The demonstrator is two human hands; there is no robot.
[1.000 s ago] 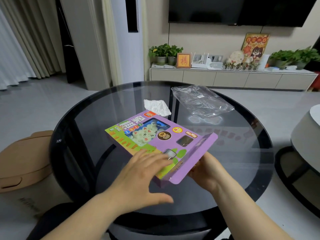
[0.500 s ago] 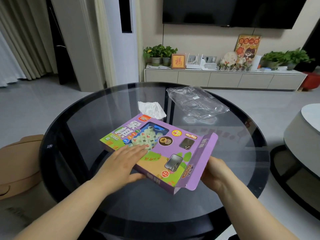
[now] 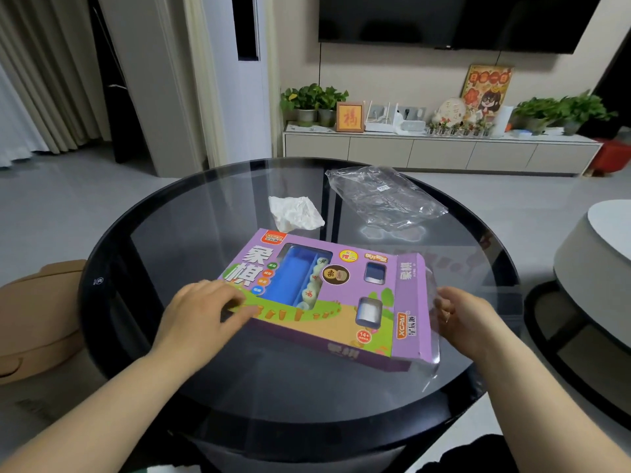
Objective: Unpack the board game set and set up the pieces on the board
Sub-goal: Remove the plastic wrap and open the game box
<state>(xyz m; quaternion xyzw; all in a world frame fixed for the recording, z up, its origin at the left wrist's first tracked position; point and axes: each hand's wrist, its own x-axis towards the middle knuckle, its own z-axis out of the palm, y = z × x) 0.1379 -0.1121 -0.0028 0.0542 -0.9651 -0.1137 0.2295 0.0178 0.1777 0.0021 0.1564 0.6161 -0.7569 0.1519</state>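
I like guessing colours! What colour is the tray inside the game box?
The tray is blue, seen through the box window, best in the head view.

right hand [image 3: 467, 322] fingers blurred at box [image 3: 341, 322] flap, grip unclear; tv [image 3: 444, 18] cut off by top edge.

Home living room: wall television [image 3: 457, 18], media cabinet [image 3: 440, 150], curtains [image 3: 37, 73].

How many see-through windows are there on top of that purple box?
3 on the box: a big window left of the middle, a small window at the right, a second small window nearer the front.
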